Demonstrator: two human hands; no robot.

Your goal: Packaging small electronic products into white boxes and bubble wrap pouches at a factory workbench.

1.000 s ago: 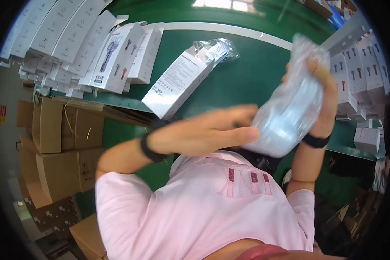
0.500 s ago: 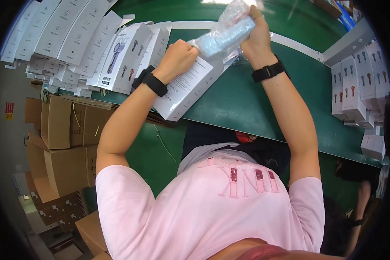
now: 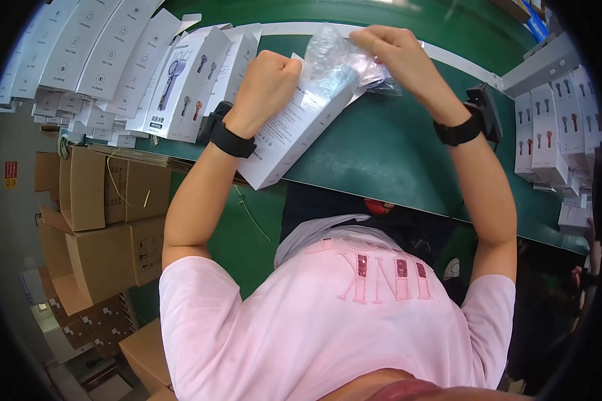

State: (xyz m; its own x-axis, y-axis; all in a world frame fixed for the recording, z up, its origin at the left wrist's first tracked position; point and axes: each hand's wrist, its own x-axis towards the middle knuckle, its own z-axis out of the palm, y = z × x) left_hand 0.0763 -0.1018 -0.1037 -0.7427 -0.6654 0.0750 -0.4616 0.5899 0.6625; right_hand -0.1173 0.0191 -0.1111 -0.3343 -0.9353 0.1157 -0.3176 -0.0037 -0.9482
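Note:
A white carton (image 3: 287, 137) leans at a slant over the near edge of the green table, its open end pointing away from me. My left hand (image 3: 266, 87) is closed at the left side of that open end, by a flap; its fingertips are hidden. Clear bubble wrap (image 3: 322, 57) around a light-blue object (image 3: 334, 81) stands at the carton's mouth, with the blue part low in the opening. My right hand (image 3: 394, 53) has its bent fingers on the right edge of the bubble wrap. A clear plastic bag (image 3: 384, 83) with dark contents lies just beyond the carton.
Rows of white cartons (image 3: 174, 87) fill the table's left side. More printed cartons (image 3: 560, 127) are stacked on the right, beside a grey metal post (image 3: 538, 67). Brown cardboard boxes (image 3: 107, 247) are piled on the left, below the table. A white rail (image 3: 461, 63) runs behind.
The bubble-wrapped blue object has come down from above the carton to its mouth. My right hand has shifted its hold to the upper edge of the wrap, and its forearm has swung right.

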